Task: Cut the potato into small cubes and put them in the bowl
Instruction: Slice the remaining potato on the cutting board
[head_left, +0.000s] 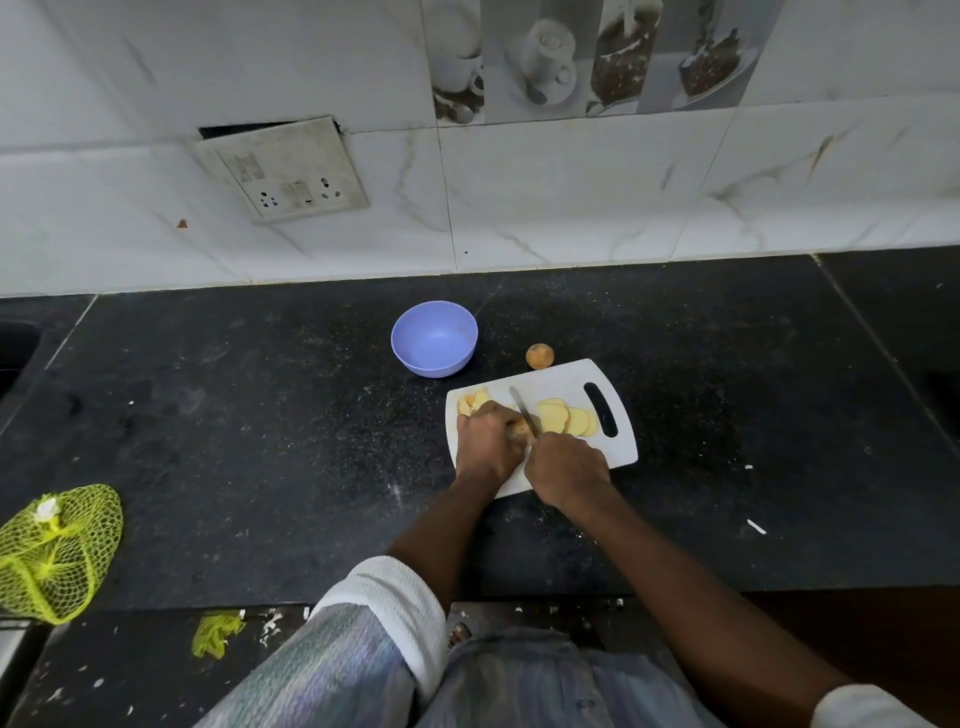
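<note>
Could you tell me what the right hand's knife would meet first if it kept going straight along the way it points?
Probably bare cutting board, then the small potato piece or the purple bowl; depth is unclear.

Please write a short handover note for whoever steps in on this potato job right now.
Left hand grips the uncut potato piece on the white cutting board.
Right hand holds the knife, blade at the potato.
Done: slices lie right of the blade, a few more at the board's left end.
Left: finish slicing, cube everything, fill the purple bowl, which shows no potato. One small potato piece sits off the board.
</note>
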